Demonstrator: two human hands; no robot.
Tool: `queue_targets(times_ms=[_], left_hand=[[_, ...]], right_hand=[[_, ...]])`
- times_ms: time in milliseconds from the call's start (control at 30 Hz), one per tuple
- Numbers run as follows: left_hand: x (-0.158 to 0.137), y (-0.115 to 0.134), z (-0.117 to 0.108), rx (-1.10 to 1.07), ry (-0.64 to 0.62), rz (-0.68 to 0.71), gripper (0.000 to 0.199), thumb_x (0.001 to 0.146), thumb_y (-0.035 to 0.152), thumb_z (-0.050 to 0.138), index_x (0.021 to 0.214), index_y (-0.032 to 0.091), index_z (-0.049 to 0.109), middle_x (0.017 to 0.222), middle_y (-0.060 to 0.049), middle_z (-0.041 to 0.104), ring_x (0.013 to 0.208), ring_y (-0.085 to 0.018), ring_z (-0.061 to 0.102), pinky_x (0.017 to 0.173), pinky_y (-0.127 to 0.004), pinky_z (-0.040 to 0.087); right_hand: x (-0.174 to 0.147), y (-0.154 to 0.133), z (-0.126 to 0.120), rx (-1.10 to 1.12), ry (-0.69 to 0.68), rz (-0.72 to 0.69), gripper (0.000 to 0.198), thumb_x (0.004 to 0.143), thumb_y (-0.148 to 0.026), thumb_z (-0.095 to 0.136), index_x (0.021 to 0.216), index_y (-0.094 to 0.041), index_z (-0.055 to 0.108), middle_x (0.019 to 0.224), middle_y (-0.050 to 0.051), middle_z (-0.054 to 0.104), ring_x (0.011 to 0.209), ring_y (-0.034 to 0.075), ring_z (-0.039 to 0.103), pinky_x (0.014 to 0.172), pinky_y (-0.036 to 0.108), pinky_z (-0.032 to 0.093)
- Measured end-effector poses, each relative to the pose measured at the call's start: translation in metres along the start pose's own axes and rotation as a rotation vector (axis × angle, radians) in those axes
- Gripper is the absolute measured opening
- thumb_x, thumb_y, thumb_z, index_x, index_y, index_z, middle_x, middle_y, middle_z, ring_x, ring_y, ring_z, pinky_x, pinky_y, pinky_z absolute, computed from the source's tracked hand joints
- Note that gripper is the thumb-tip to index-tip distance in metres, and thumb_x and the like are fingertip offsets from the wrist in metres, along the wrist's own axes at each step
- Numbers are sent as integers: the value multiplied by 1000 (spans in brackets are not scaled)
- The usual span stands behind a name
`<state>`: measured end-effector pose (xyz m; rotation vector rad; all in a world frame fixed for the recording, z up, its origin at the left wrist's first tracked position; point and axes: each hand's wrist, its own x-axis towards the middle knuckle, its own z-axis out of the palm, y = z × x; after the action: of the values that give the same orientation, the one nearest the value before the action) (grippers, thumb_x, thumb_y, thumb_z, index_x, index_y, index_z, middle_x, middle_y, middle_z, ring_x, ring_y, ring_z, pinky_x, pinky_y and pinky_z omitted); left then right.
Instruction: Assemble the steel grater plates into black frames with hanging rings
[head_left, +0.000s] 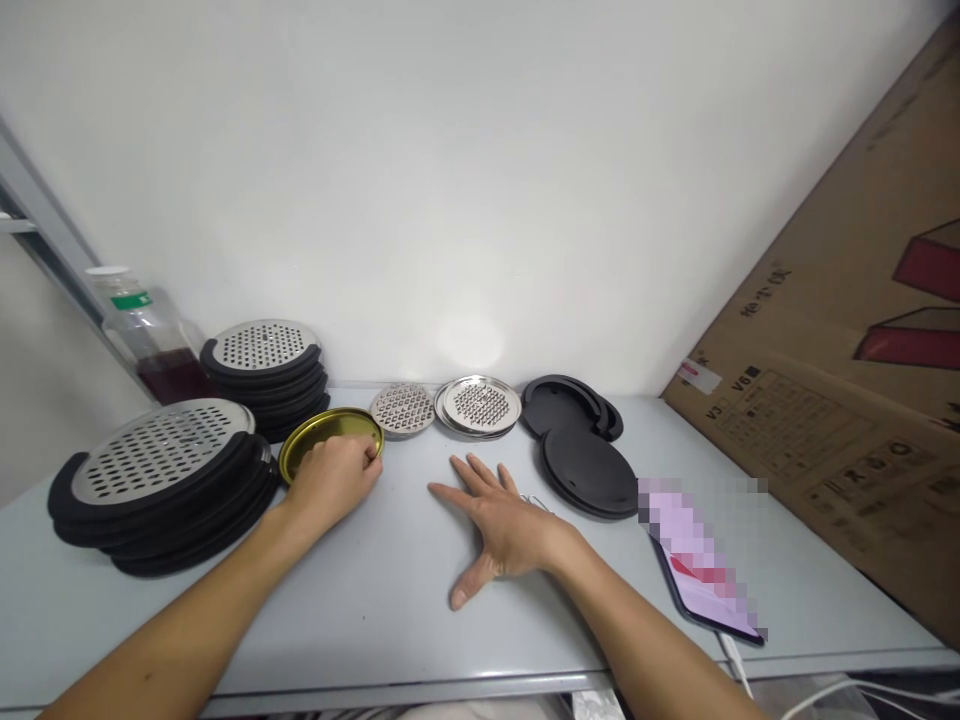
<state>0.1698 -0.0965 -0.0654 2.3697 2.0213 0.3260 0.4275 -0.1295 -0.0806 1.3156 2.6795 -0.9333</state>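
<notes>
Forearms (225,590) are reaching up from frame bottom; left hand (339,475) is curling at gold dish (321,428), grip unclear; right hand (511,525) is splaying loose, lower center.

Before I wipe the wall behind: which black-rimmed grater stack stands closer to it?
The rear stack, right beside the bottle of dark liquid; the other stack sits farther forward.

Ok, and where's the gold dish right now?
In the head view, the gold dish is left of centre, between the front black-edged stack and the leftmost loose perforated disc, with the left hand over its near side.
</notes>
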Motion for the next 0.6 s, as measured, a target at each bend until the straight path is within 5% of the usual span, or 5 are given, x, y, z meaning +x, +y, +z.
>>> queue_targets(times_ms=[600], left_hand=[[-14, 13, -12, 159, 173, 33, 9, 77, 22, 50, 69, 21, 52, 71, -2, 65, 64, -19, 57, 54, -29, 21]], right_hand=[[-2, 4, -8, 34, 23, 15, 114, 55, -65, 78, 150, -30, 26, 161, 14, 2, 146, 35, -7, 115, 58, -3]])
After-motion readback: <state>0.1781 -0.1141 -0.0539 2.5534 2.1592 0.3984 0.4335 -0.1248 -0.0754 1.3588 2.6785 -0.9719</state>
